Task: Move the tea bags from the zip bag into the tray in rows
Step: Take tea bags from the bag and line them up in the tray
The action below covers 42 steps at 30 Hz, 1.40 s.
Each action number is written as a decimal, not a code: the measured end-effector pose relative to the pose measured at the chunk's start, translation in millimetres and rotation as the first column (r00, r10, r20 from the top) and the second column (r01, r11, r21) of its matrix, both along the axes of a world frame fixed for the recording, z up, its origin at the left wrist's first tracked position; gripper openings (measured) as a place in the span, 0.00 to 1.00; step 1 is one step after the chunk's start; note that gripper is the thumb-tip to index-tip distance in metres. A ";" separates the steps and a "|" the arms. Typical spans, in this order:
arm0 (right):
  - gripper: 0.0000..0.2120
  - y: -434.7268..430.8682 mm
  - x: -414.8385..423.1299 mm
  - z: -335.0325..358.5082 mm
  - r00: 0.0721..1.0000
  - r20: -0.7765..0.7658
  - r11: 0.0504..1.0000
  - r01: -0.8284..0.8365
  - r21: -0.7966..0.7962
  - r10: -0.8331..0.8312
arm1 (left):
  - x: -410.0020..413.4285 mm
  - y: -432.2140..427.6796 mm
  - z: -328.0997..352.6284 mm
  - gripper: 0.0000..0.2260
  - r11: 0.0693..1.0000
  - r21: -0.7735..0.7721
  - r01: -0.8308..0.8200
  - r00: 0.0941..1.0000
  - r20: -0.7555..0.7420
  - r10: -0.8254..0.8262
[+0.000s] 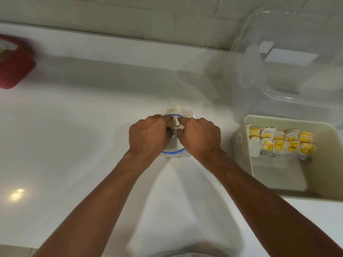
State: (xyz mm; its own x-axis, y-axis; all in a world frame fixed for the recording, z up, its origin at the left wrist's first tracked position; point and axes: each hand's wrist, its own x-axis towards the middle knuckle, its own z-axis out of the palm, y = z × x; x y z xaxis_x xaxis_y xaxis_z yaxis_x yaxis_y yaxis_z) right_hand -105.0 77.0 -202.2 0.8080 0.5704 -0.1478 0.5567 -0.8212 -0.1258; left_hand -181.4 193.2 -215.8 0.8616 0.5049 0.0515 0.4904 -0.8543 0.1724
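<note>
One yellow tea-bag tag (292, 146), "TEA"

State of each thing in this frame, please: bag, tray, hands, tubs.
zip bag, open, mouth up.
left hand, fingers curled in the bag mouth, grip on a white piece.
right hand, pinching the same white piece.
tray, part filled.
tea bags, upright in rows at the tray's far end.
clear tub, seems open, blurred.
red tub, blurred, cannot tell.
</note>
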 end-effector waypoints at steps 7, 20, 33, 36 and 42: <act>0.12 9.2 9.9 -10.7 0.998 0.019 0.998 0.061 0.024 -0.061 | 21.2 8.9 -20.0 0.09 0.995 0.079 0.052 0.999 0.011 -0.053; 0.14 14.4 22.5 -21.0 0.995 0.094 0.998 0.013 0.058 -0.019 | 30.6 8.7 -35.1 0.03 0.994 0.103 0.042 0.985 0.161 -0.058; 0.14 -16.8 17.0 -3.8 0.991 -0.116 0.989 0.074 0.127 -0.060 | 5.6 8.8 -2.7 0.03 0.809 -0.579 0.104 0.956 0.283 0.079; 0.13 -30.9 17.5 2.9 0.933 -0.340 0.909 0.240 0.342 -0.119 | 1.5 7.8 18.6 0.02 0.549 -0.822 0.151 0.944 0.285 0.166; 0.22 -49.0 13.3 23.1 0.888 -0.459 0.806 0.269 0.527 0.004 | 3.9 14.5 49.3 0.04 0.272 -0.952 0.139 0.981 0.171 0.094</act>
State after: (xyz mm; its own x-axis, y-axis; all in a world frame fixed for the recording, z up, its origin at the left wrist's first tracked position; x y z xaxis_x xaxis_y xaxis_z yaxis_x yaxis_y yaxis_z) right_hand -91.7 28.0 -179.1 0.8162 0.5504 -0.1758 0.2269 -0.5851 -0.7786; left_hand -177.5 207.6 -166.5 0.9086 0.2676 -0.3207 0.3385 -0.0217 0.9407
